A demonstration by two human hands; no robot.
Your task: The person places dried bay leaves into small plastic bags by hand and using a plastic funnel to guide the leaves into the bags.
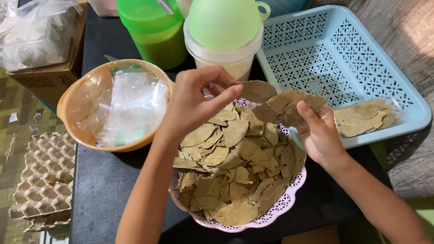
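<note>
Egg trays (45,179): sitting on the floor, left of the black table (107,190).
Orange bowl (76,131): holding clear plastic bags (126,107).
Left hand (196,99): hovering over the pink basket (276,210), fingers pinching one dry leaf (256,91).
Pink basket: sitting on the table, full of dry brown leaves.
Right hand (319,135): fingers closing on a small bunch of leaves (289,104), just above the basket's right edge.
Blue tray (333,58): lying to the right, a few leaves resting in its near corner.
</note>
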